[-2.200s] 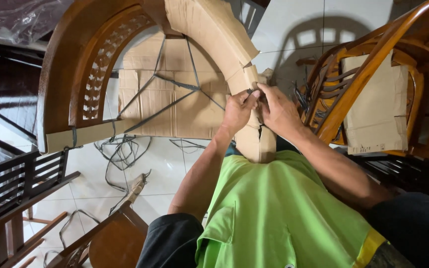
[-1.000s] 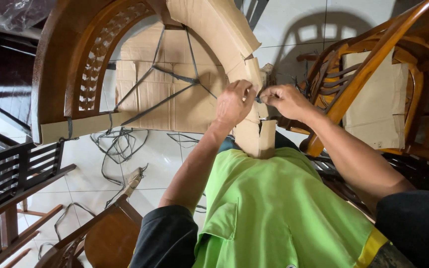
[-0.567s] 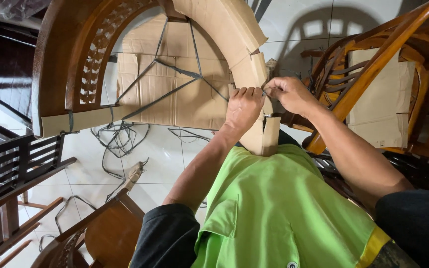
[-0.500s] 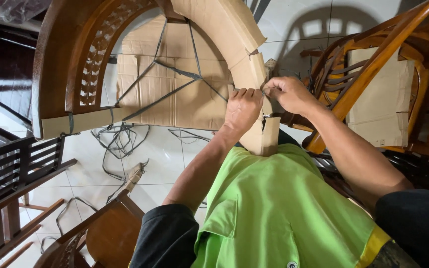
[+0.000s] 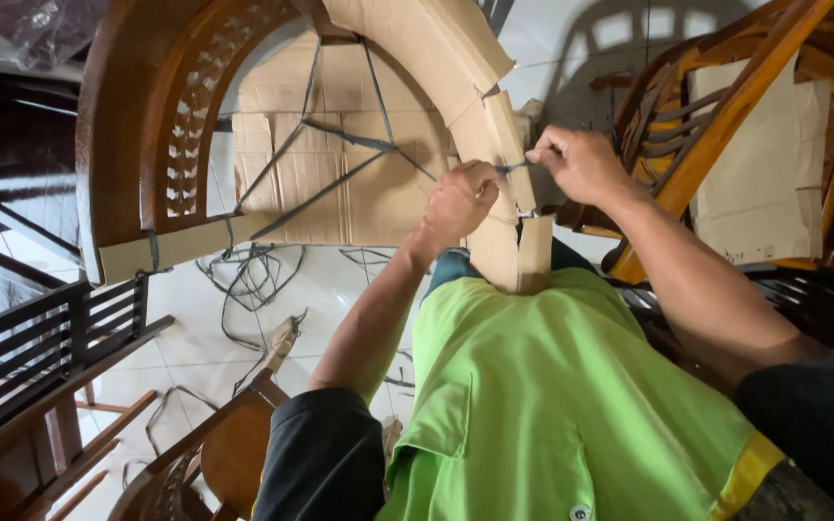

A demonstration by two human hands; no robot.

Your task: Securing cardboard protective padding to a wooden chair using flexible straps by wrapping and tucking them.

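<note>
Left hand clenched against cardboard wrap covering curved wooden frame. Right hand pinched shut on dark strap, stretched taut between both sets of fingers. Wrap positioned directly beneath and behind fingertips. Risk judged: strap slipping from pinch under tension, or tearing cardboard edge beside fingers, loosening packing.
</note>
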